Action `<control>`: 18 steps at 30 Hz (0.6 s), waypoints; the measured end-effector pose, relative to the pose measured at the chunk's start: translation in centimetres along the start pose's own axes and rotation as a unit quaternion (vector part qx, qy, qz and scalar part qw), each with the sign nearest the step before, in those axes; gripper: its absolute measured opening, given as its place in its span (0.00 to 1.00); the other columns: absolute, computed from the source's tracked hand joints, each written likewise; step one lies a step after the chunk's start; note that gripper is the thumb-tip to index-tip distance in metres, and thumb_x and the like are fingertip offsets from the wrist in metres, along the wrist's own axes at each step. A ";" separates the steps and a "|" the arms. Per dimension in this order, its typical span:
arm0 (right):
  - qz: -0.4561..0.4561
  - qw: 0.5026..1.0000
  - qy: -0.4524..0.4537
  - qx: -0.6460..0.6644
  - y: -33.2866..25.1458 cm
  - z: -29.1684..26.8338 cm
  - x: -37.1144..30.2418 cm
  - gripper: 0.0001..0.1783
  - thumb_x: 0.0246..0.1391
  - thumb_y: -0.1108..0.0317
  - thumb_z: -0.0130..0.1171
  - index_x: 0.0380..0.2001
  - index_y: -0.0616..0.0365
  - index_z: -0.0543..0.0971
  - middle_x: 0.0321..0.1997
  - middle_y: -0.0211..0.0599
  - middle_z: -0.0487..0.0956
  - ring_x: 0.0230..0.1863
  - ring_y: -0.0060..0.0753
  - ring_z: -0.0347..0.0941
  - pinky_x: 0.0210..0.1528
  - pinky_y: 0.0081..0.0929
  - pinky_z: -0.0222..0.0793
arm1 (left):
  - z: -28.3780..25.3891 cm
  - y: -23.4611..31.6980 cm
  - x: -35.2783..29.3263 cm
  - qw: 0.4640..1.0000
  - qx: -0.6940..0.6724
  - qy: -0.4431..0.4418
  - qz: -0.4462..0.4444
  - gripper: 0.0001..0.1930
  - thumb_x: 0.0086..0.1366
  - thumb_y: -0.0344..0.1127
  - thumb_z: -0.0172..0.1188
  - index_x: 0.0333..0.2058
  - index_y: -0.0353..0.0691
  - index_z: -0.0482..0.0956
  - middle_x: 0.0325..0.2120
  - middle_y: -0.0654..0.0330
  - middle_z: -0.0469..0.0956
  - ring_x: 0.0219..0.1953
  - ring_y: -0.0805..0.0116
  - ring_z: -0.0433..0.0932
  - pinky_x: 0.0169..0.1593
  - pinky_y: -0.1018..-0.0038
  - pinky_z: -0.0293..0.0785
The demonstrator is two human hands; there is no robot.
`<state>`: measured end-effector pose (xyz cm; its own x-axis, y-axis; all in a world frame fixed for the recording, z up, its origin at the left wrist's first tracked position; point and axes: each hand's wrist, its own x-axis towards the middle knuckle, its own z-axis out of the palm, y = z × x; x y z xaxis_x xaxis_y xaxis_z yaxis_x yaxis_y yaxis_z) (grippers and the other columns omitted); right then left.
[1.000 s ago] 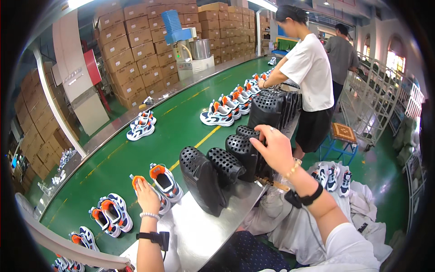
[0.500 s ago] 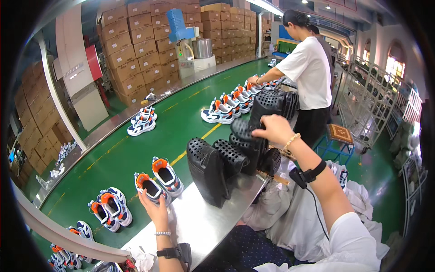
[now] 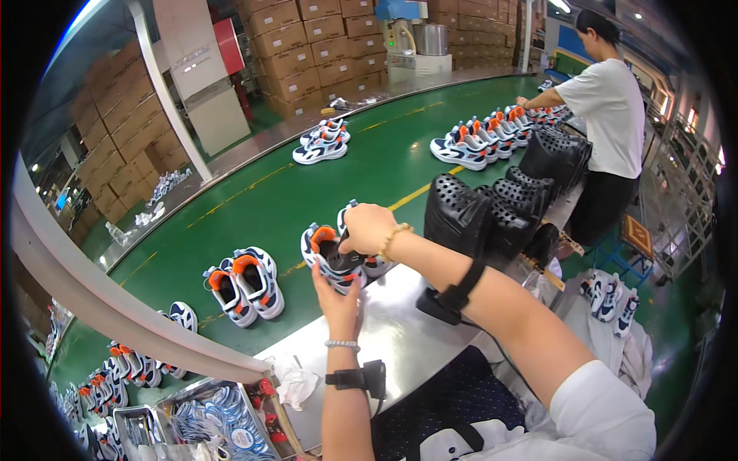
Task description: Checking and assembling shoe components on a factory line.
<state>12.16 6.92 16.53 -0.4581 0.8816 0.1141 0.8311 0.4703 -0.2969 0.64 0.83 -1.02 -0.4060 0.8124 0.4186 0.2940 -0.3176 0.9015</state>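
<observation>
The left hand (image 3: 338, 296) cups a white, navy and orange sneaker (image 3: 332, 257) from below, fingers curled up around its heel end, while the right hand (image 3: 367, 229) comes down over the top with its fingers closed on the shoe's opening. The sneaker sits at the near edge of the green conveyor belt (image 3: 307, 180), just above the steel worktop (image 3: 400, 330), and its partner shoe (image 3: 375, 265) lies touching it under the right wrist. Another pair of sneakers (image 3: 244, 283) rests on the belt just to the left. To the right stands a row of black perforated shoe moulds (image 3: 492, 211). Farther along the belt a person in a white shirt (image 3: 609, 115) works beside more lined-up sneakers (image 3: 484, 138).
</observation>
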 end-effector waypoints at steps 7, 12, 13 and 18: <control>0.046 0.996 0.076 -0.009 -0.8 7.3 4.0 0.18 0.40 0.53 0.69 0.27 0.57 0.83 0.29 0.41 0.82 0.33 0.40 0.81 0.35 0.32 0.77 | 0.3 -0.3 -0.3 0.997 0.074 0.030 -0.010 0.39 0.49 0.35 0.67 0.59 0.37 0.57 0.57 0.43 0.63 0.59 0.44 0.65 0.59 0.61 0.63; 0.043 0.992 0.114 -0.026 -1.5 11.0 4.2 0.09 0.41 0.61 0.64 0.22 0.55 0.83 0.26 0.39 0.82 0.31 0.38 0.81 0.33 0.30 0.77 | 0.4 0.2 -0.3 0.996 0.075 0.051 -0.006 0.34 0.50 0.37 0.67 0.54 0.36 0.60 0.59 0.41 0.61 0.60 0.42 0.63 0.59 0.60 0.61; 0.047 0.991 0.124 -0.024 -1.8 12.4 4.4 0.08 0.42 0.63 0.63 0.22 0.55 0.83 0.26 0.39 0.82 0.31 0.38 0.81 0.33 0.30 0.77 | 0.3 0.5 -0.4 0.994 0.097 0.048 -0.015 0.34 0.50 0.37 0.67 0.53 0.36 0.60 0.59 0.40 0.60 0.60 0.41 0.62 0.59 0.59 0.62; 0.072 0.994 0.085 0.017 -1.8 13.5 5.0 0.09 0.41 0.63 0.63 0.24 0.56 0.83 0.29 0.42 0.82 0.34 0.41 0.81 0.36 0.33 0.77 | 0.3 0.0 -0.6 0.993 0.107 0.039 -0.027 0.31 0.52 0.36 0.66 0.52 0.36 0.61 0.61 0.38 0.57 0.59 0.40 0.63 0.58 0.58 0.63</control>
<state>4.11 9.87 4.82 -0.2719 0.9354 0.2259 0.8717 0.3388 -0.3539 1.15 0.52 -1.25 -0.4891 0.7826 0.3851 0.4431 -0.1573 0.8826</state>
